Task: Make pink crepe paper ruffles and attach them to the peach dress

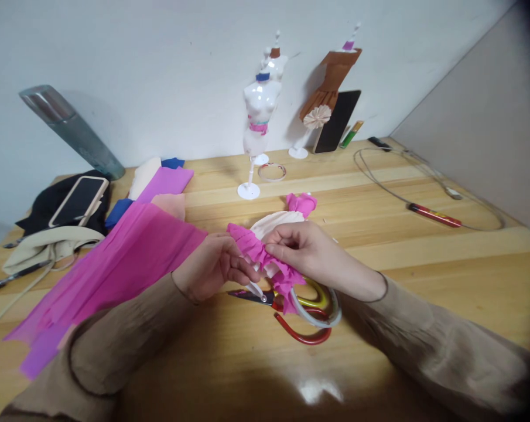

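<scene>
Between my hands is a gathered pink crepe paper strip (252, 246), ruffled along its length. My right hand (297, 245) pinches its upper edge between thumb and forefinger. On the other side, my left hand (218, 266) has its fingers curled at the strip's left part; the exact grip is partly hidden. A narrow whitish strip hangs below the left fingers. Behind the ruffle lies a white pleated piece (277, 225), with a crumpled pink paper piece (302, 204) beyond it. Under the hands rest scissors (302, 337) with red and yellow handles and a tape roll (335, 313).
White mini dress forms (261, 102) stand at the wall, one in a brown paper dress (328, 82). Pink crepe sheets (119, 258), a phone (81, 196) and a leaning bottle (78, 135) are left. A red-handled wire tool (436, 215) lies right.
</scene>
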The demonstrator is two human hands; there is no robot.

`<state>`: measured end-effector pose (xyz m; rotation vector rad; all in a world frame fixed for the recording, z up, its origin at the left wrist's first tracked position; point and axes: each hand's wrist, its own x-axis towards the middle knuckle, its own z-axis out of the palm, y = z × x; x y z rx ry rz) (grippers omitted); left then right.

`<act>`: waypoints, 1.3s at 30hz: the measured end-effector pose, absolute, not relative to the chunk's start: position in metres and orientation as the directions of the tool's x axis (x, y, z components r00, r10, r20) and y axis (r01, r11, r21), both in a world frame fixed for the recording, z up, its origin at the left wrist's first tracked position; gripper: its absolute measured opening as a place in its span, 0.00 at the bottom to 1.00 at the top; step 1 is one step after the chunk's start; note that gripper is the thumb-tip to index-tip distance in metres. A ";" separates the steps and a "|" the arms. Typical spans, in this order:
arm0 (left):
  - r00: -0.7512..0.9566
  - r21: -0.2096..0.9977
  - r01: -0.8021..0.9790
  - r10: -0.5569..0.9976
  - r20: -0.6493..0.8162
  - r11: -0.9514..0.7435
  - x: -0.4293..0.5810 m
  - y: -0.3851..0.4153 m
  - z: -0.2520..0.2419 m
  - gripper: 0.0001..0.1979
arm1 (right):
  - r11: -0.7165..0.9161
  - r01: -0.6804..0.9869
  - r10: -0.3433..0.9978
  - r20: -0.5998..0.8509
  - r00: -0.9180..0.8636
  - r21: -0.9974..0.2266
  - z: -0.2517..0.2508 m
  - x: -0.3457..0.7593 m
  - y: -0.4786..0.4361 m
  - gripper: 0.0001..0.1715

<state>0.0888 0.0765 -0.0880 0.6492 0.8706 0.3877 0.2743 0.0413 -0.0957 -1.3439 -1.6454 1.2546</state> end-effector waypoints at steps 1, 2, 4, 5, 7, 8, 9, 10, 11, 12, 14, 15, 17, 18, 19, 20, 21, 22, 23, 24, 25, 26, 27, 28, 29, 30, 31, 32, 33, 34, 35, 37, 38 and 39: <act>0.607 0.697 -0.049 0.575 -0.548 0.716 0.088 0.076 -0.087 0.07 | -0.027 0.291 0.962 -0.104 -0.252 -0.956 -0.095 0.274 0.041 0.14; 0.621 0.724 -0.041 0.585 -0.522 0.689 0.087 0.076 -0.087 0.07 | -0.066 0.249 0.960 -0.129 -0.247 -0.966 -0.094 0.275 0.042 0.14; 0.652 0.757 -0.021 0.583 -0.485 0.654 0.086 0.075 -0.087 0.07 | -0.128 0.150 0.961 -0.160 -0.225 -0.980 -0.094 0.276 0.042 0.14; 0.665 0.763 -0.007 0.573 -0.479 0.646 0.086 0.075 -0.088 0.05 | -0.155 0.096 0.962 -0.172 -0.211 -0.983 -0.094 0.276 0.043 0.14; 0.677 0.773 0.018 0.561 -0.476 0.634 0.086 0.074 -0.089 0.03 | -0.204 -0.005 0.959 -0.199 -0.202 -0.979 -0.094 0.277 0.044 0.13; 0.675 0.778 0.025 0.563 -0.476 0.628 0.086 0.074 -0.090 0.03 | -0.226 -0.043 0.954 -0.213 -0.209 -0.973 -0.094 0.277 0.044 0.12; 0.669 0.783 0.027 0.571 -0.476 0.622 0.087 0.074 -0.091 0.03 | -0.244 -0.071 0.949 -0.223 -0.221 -0.967 -0.094 0.277 0.044 0.12; 0.659 0.786 0.022 0.583 -0.476 0.617 0.087 0.074 -0.093 0.04 | -0.253 -0.088 0.946 -0.228 -0.230 -0.963 -0.094 0.277 0.044 0.11; 0.646 0.790 0.013 0.598 -0.474 0.613 0.088 0.074 -0.093 0.05 | -0.256 -0.096 0.945 -0.228 -0.236 -0.962 -0.094 0.277 0.044 0.11; 0.632 0.794 0.003 0.614 -0.472 0.608 0.088 0.073 -0.094 0.05 | -0.255 -0.091 0.944 -0.227 -0.239 -0.963 -0.095 0.276 0.044 0.10; 0.608 0.795 -0.004 0.633 -0.480 0.607 0.090 0.073 -0.094 0.06 | -0.247 -0.076 0.946 -0.224 -0.233 -0.966 -0.095 0.275 0.043 0.10; 0.599 0.794 0.000 0.636 -0.487 0.608 0.090 0.072 -0.094 0.06 | -0.243 -0.073 0.948 -0.221 -0.227 -0.967 -0.095 0.275 0.043 0.11; 0.590 0.793 0.010 0.637 -0.496 0.609 0.091 0.072 -0.094 0.06 | -0.237 -0.086 0.952 -0.213 -0.220 -0.968 -0.094 0.274 0.043 0.11; 0.590 0.792 0.013 0.634 -0.499 0.611 0.091 0.072 -0.094 0.06 | -0.238 -0.098 0.952 -0.212 -0.219 -0.966 -0.094 0.274 0.043 0.11; 0.591 0.790 0.015 0.632 -0.501 0.613 0.091 0.071 -0.093 0.06 | -0.241 -0.107 0.952 -0.214 -0.219 -0.964 -0.093 0.274 0.044 0.10; 0.592 0.788 0.015 0.630 -0.503 0.615 0.091 0.071 -0.093 0.06 | -0.248 -0.112 0.951 -0.219 -0.219 -0.962 -0.091 0.274 0.044 0.10; 0.594 0.785 0.017 0.625 -0.506 0.619 0.091 0.071 -0.093 0.06 | -0.253 -0.114 0.950 -0.224 -0.218 -0.961 -0.090 0.273 0.044 0.10; 0.597 0.782 0.020 0.620 -0.509 0.623 0.091 0.071 -0.092 0.06 | -0.255 -0.114 0.950 -0.227 -0.214 -0.960 -0.089 0.273 0.044 0.09; 0.600 0.780 0.024 0.615 -0.511 0.625 0.091 0.071 -0.092 0.06 | -0.255 -0.112 0.951 -0.228 -0.209 -0.960 -0.089 0.273 0.045 0.09; 0.603 0.780 0.027 0.612 -0.512 0.625 0.091 0.071 -0.092 0.06 | -0.251 -0.110 0.953 -0.225 -0.205 -0.962 -0.089 0.274 0.045 0.08; 0.606 0.781 0.030 0.610 -0.511 0.624 0.091 0.072 -0.092 0.06 | -0.243 -0.109 0.955 -0.218 -0.203 -0.964 -0.089 0.274 0.045 0.08; 0.609 0.782 0.031 0.609 -0.509 0.623 0.090 0.072 -0.092 0.07 | -0.233 -0.107 0.956 -0.208 -0.205 -0.967 -0.090 0.274 0.045 0.09; 0.610 0.782 0.030 0.608 -0.507 0.622 0.090 0.072 -0.092 0.07 | -0.222 -0.101 0.958 -0.198 -0.207 -0.970 -0.091 0.275 0.045 0.10; 0.609 0.782 0.025 0.611 -0.506 0.623 0.090 0.072 -0.092 0.07 | -0.214 -0.087 0.959 -0.192 -0.211 -0.973 -0.092 0.276 0.044 0.11; 0.607 0.781 0.019 0.613 -0.505 0.624 0.090 0.072 -0.092 0.07 | -0.207 -0.066 0.958 -0.188 -0.214 -0.976 -0.094 0.276 0.043 0.12; 0.605 0.781 0.015 0.616 -0.504 0.624 0.090 0.072 -0.092 0.07 | -0.203 -0.036 0.958 -0.190 -0.215 -0.979 -0.095 0.277 0.043 0.13; 0.603 0.781 0.013 0.618 -0.505 0.625 0.090 0.072 -0.092 0.07 | -0.199 0.000 0.957 -0.195 -0.214 -0.980 -0.097 0.277 0.042 0.14; 0.601 0.782 0.014 0.620 -0.505 0.623 0.090 0.072 -0.091 0.07 | -0.197 0.037 0.956 -0.200 -0.213 -0.980 -0.097 0.278 0.041 0.14; 0.600 0.784 0.018 0.620 -0.505 0.621 0.090 0.072 -0.091 0.07 | -0.191 0.070 0.956 -0.202 -0.211 -0.979 -0.098 0.278 0.040 0.15; 0.601 0.786 0.024 0.620 -0.505 0.618 0.090 0.072 -0.090 0.07 | -0.181 0.097 0.958 -0.198 -0.208 -0.979 -0.098 0.278 0.040 0.16; 0.601 0.788 0.028 0.619 -0.505 0.615 0.090 0.072 -0.090 0.07 | -0.168 0.120 0.961 -0.190 -0.202 -0.978 -0.098 0.277 0.040 0.16; 0.601 0.789 0.026 0.621 -0.504 0.614 0.090 0.072 -0.089 0.07 | -0.136 0.160 0.968 -0.166 -0.187 -0.978 -0.098 0.277 0.039 0.17; 0.598 0.788 0.020 0.624 -0.503 0.616 0.090 0.072 -0.089 0.06 | -0.124 0.179 0.971 -0.157 -0.183 -0.976 -0.099 0.276 0.040 0.17; 0.594 0.787 0.015 0.628 -0.503 0.617 0.090 0.072 -0.088 0.06 | -0.114 0.194 0.972 -0.150 -0.182 -0.974 -0.099 0.276 0.040 0.18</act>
